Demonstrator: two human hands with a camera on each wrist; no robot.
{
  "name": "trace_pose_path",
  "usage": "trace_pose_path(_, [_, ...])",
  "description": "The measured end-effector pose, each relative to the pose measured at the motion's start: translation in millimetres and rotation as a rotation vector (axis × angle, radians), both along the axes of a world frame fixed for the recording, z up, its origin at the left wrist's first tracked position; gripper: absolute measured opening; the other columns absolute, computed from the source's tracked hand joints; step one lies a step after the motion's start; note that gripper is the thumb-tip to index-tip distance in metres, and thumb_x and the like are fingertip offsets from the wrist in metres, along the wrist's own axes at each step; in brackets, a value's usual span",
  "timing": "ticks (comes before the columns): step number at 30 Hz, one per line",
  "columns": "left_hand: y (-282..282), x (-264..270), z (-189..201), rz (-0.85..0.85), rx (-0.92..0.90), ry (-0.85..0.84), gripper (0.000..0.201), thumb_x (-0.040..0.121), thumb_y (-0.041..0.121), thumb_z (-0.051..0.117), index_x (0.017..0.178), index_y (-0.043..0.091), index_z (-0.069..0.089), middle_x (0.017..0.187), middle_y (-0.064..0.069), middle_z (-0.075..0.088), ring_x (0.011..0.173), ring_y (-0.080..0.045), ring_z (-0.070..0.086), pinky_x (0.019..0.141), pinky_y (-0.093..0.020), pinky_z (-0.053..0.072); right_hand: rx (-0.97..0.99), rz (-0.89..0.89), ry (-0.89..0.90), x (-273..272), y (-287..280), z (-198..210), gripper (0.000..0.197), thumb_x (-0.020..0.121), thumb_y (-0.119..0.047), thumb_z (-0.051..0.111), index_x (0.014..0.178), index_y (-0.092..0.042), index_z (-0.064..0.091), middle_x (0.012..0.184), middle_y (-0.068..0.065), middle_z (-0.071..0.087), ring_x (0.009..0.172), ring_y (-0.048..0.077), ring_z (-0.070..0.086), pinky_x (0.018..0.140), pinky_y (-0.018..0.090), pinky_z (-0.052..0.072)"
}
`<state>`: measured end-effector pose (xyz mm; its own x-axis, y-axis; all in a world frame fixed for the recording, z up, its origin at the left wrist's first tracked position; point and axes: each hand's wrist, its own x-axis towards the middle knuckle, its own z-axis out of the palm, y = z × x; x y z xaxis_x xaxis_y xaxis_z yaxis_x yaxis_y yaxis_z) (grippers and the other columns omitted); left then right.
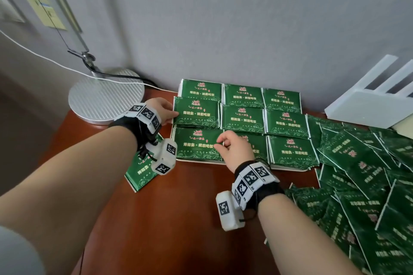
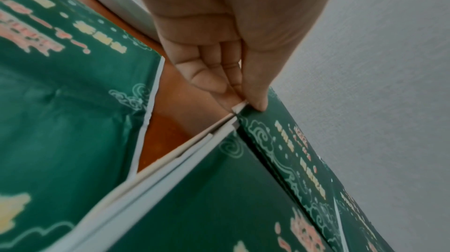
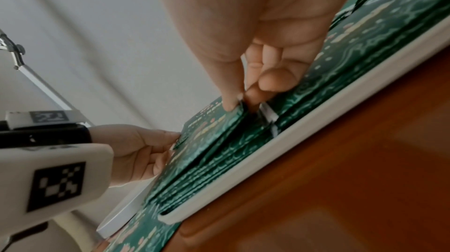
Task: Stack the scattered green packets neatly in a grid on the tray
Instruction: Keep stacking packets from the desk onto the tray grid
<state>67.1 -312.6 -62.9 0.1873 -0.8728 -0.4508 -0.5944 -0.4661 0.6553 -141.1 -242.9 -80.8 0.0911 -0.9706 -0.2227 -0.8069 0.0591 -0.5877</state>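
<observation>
A white tray [image 1: 201, 161] against the wall holds a three-by-three grid of green packet stacks [image 1: 243, 118]. My left hand [image 1: 172, 116] is at the tray's left side. Its thumb and fingers pinch a packet corner [image 2: 253, 119] where the middle-left stack [image 1: 196, 114] meets the front-left stack [image 1: 196, 144]. My right hand [image 1: 220, 143] pinches the right edge of the front-left stack's top packet [image 3: 219, 121] between thumb and forefinger, lifting that edge slightly. The left hand [image 3: 174, 138] shows at the packet's far end in the right wrist view.
A heap of loose green packets [image 1: 357, 185] covers the table's right side. One more packet [image 1: 140, 172] lies under my left wrist. A round lamp base [image 1: 105, 96] with cables stands at the back left, and a white rack [image 1: 368, 100] at the back right.
</observation>
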Motion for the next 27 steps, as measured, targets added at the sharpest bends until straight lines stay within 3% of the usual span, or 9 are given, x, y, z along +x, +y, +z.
trace_pose_path(2, [0, -1, 0, -0.019, -0.014, -0.023, 0.028, 0.087, 0.02, 0.063, 0.113, 0.009, 0.059, 0.087, -0.004, 0.063, 0.059, -0.007, 0.053, 0.051, -0.013, 0.047, 0.013, 0.0, 0.002, 2, -1, -1, 0.015, 0.091, -0.023, 0.054, 0.103, -0.014, 0.057, 0.079, -0.006, 0.051, 0.073, 0.014, 0.049, 0.066, 0.023, 0.038])
trace_pose_path(5, [0, -1, 1, -0.029, -0.028, -0.026, 0.028, 0.087, 0.018, 0.063, 0.112, 0.008, 0.059, 0.093, -0.005, 0.063, 0.066, -0.01, 0.056, 0.063, -0.019, 0.049, 0.033, -0.007, -0.011, 4, -3, -1, 0.015, 0.092, -0.021, 0.053, 0.103, -0.014, 0.058, 0.094, 0.001, 0.06, 0.078, 0.016, 0.054, 0.07, 0.024, 0.042])
trace_pose_path(7, [2, 0, 0, -0.027, -0.044, -0.009, 0.029, 0.086, 0.017, 0.064, 0.112, 0.007, 0.058, 0.101, -0.007, 0.065, 0.074, -0.014, 0.059, 0.071, -0.024, 0.051, 0.035, -0.014, -0.029, 3, -4, -1, 0.015, 0.092, -0.017, 0.053, 0.104, -0.012, 0.059, 0.101, 0.003, 0.063, 0.081, 0.016, 0.057, 0.075, 0.026, 0.047])
trace_pose_path(10, [9, 8, 0, -0.055, -0.084, -0.109, 0.033, 0.085, 0.027, 0.063, 0.115, 0.015, 0.058, 0.111, -0.003, 0.063, 0.094, -0.018, 0.06, 0.085, -0.029, 0.049, 0.017, -0.028, -0.027, 1, -3, -1, 0.017, 0.092, -0.014, 0.051, 0.106, -0.011, 0.059, 0.107, 0.004, 0.062, 0.083, 0.012, 0.053, 0.077, 0.022, 0.043])
trace_pose_path(16, [60, 33, -11, -0.09, -0.035, -0.434, 0.05, 0.088, 0.034, 0.056, 0.134, 0.019, 0.044, 0.137, -0.009, 0.043, 0.123, -0.029, 0.045, 0.104, -0.039, 0.038, -0.025, -0.021, 0.044, -12, 12, 21, 0.018, 0.093, -0.019, 0.049, 0.105, -0.015, 0.06, 0.116, 0.002, 0.056, 0.085, 0.01, 0.051, 0.078, 0.02, 0.04])
trace_pose_path(19, [103, 47, -26, -0.27, 0.092, -0.562, 0.06, 0.091, 0.04, 0.051, 0.144, 0.022, 0.03, 0.15, -0.006, 0.024, 0.137, -0.027, 0.027, 0.113, -0.037, 0.025, -0.049, -0.002, 0.084, -20, 28, 39, 0.018, 0.093, -0.022, 0.048, 0.105, -0.018, 0.061, 0.119, 0.0, 0.055, 0.09, 0.01, 0.051, 0.079, 0.019, 0.038])
trace_pose_path(22, [137, 56, -37, -0.432, 0.08, -0.645, 0.064, 0.092, 0.035, 0.05, 0.147, 0.024, 0.019, 0.155, 0.0, 0.008, 0.143, -0.023, 0.01, 0.117, -0.034, 0.014, -0.038, -0.014, 0.124, -30, 50, 52, 0.018, 0.092, -0.025, 0.049, 0.105, -0.022, 0.061, 0.124, -0.001, 0.054, 0.099, 0.015, 0.056, 0.081, 0.021, 0.04])
trace_pose_path(27, [178, 58, -39, -0.437, 0.015, -0.621, 0.062, 0.09, 0.018, 0.046, 0.146, 0.025, 0.02, 0.154, 0.005, 0.013, 0.143, -0.019, 0.012, 0.116, -0.034, 0.017, 0.044, -0.132, 0.293, -64, 103, 49, 0.025, 0.09, -0.026, 0.054, 0.114, -0.02, 0.059, 0.13, 0.005, 0.047, 0.11, 0.022, 0.054, 0.092, 0.026, 0.04])
